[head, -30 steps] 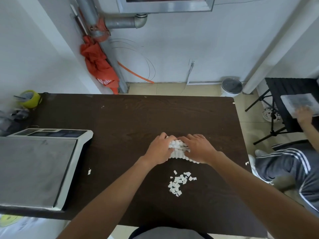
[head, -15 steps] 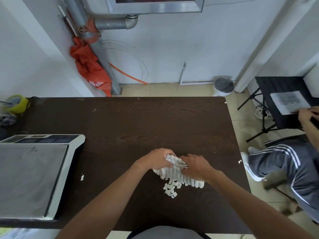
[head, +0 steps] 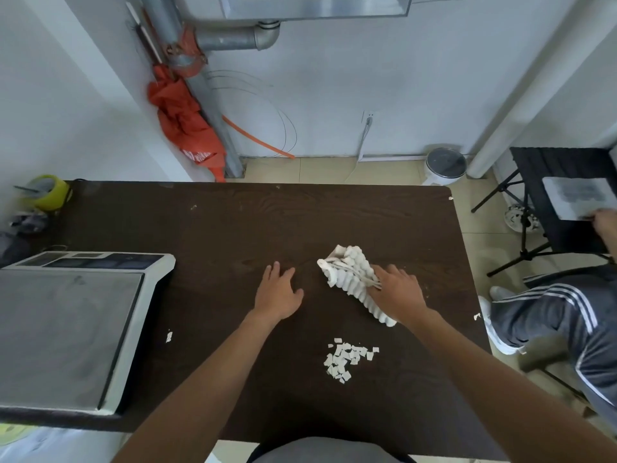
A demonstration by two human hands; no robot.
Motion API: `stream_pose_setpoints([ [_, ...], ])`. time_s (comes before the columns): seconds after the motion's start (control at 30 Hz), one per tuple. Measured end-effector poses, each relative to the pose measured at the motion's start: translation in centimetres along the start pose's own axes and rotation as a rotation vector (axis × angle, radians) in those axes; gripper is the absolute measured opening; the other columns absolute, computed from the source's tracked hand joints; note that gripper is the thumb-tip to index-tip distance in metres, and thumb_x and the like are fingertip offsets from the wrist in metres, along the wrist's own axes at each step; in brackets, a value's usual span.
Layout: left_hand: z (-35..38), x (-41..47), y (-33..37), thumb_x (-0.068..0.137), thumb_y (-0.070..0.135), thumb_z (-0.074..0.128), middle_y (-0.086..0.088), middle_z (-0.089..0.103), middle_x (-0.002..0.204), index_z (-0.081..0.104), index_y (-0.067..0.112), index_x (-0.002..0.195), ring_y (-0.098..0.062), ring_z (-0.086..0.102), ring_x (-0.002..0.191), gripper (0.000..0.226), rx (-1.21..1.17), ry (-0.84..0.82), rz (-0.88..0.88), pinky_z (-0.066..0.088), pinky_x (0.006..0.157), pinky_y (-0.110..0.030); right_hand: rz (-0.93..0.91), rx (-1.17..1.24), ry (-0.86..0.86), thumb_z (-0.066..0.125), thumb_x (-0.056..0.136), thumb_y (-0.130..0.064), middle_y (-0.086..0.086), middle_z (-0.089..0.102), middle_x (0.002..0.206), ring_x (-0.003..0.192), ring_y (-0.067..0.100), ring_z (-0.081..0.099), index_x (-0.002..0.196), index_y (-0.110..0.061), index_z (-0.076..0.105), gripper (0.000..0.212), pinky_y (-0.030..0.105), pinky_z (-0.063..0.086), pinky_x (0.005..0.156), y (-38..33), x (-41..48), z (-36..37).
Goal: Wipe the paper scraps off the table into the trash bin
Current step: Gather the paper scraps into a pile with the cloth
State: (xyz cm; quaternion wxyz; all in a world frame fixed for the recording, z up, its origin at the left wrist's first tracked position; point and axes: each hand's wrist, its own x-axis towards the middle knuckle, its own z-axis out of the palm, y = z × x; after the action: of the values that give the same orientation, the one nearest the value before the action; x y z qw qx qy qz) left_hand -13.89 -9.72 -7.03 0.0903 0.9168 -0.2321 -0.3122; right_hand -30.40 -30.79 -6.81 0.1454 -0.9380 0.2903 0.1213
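We see the dark table (head: 217,228), a scale (head: 66,322) at its left edge. Our left hand (head: 277,292) lies flat, open and empty. Our right hand (head: 397,292) presses a white cloth (head: 350,272) down. The paper scraps (head: 347,359) sit piled nearer us.

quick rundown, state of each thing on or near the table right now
left hand: open, flat on the dark brown wooden table, holding nothing
right hand: pressing down on the white ribbed cloth
white ribbed cloth: bunched, lying on the table
pile of white paper scraps: gathered near the front edge, not touching the cloth
single white scrap: apart, beside the grey and white scale
round white bin: upright on the floor
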Motion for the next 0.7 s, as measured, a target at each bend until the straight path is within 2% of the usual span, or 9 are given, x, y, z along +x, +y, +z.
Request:
stream_pose_setpoints([
  [0.03,0.5,-0.1,-0.4,0.095,0.049,0.061,-0.006,-0.005,0.170,0.016,0.027,0.161,-0.027,-0.004,0.156,0.084,0.072,-0.059,-0.023,0.019,0.123,-0.048,-0.012,0.000,-0.005,0.049,0.094,-0.043,0.005,0.057,0.122,0.114,0.027,0.055,0.147,-0.030,0.038,0.055,0.042,0.039,0.097,-0.4,-0.4,0.5],
  [0.1,1.3,-0.3,-1.0,0.089,0.056,0.067,-0.006,-0.023,0.167,-0.003,0.029,0.162,-0.029,-0.016,0.154,0.104,0.143,-0.118,-0.020,0.014,0.123,-0.055,-0.076,0.022,-0.060,0.050,0.094,-0.044,0.003,0.057,0.119,0.111,0.025,0.056,0.145,-0.029,0.040,0.054,0.041,0.040,0.096,-1.1,-1.3,1.3],
  [0.2,1.5,-0.1,-1.3,0.084,0.058,0.071,-0.010,-0.029,0.164,-0.012,0.027,0.160,-0.031,-0.022,0.153,0.118,0.218,-0.129,0.031,0.010,0.122,-0.059,-0.198,0.028,-0.203,0.053,0.092,-0.045,-0.001,0.057,0.117,0.106,0.022,0.057,0.140,-0.029,0.043,0.052,0.040,0.042,0.095,-2.0,-2.6,2.1],
  [0.27,0.7,0.3,-1.2,0.079,0.057,0.077,-0.012,-0.031,0.163,-0.015,0.025,0.160,-0.033,-0.024,0.152,0.126,0.251,-0.156,0.044,0.010,0.122,-0.061,-0.219,0.062,-0.217,0.055,0.092,-0.044,-0.002,0.057,0.114,0.105,0.020,0.057,0.138,-0.029,0.045,0.050,0.040,0.043,0.095,-2.1,-2.9,2.2],
  [0.47,-0.5,1.1,0.0,0.071,0.052,0.086,-0.012,-0.038,0.160,-0.021,0.025,0.158,-0.035,-0.031,0.148,0.140,0.271,-0.230,0.017,0.011,0.119,-0.067,-0.202,0.111,-0.011,0.058,0.090,-0.032,0.002,0.057,0.116,0.107,0.026,0.056,0.141,-0.026,0.047,0.052,0.038,0.040,0.093,-1.6,0.4,0.2],
  [0.6,-0.6,1.4,-0.5,0.064,0.056,0.088,-0.009,-0.036,0.161,-0.018,0.030,0.159,-0.034,-0.031,0.148,0.145,0.257,-0.214,0.038,0.008,0.119,-0.068,-0.345,0.039,0.185,0.062,0.080,-0.005,0.006,0.053,0.129,0.121,0.028,0.046,0.136,-0.023,0.056,0.059,0.042,0.037,0.107,-2.2,3.2,-1.5],
  [0.7,-0.4,1.7,-1.3,0.061,0.061,0.088,-0.007,-0.035,0.162,-0.016,0.033,0.159,-0.031,-0.031,0.149,0.146,0.254,-0.172,0.060,0.005,0.118,-0.069,-0.480,-0.022,0.220,0.067,0.075,0.001,0.007,0.050,0.132,0.128,0.027,0.042,0.129,-0.021,0.060,0.059,0.046,0.040,0.108,-3.8,5.2,-2.3],
])
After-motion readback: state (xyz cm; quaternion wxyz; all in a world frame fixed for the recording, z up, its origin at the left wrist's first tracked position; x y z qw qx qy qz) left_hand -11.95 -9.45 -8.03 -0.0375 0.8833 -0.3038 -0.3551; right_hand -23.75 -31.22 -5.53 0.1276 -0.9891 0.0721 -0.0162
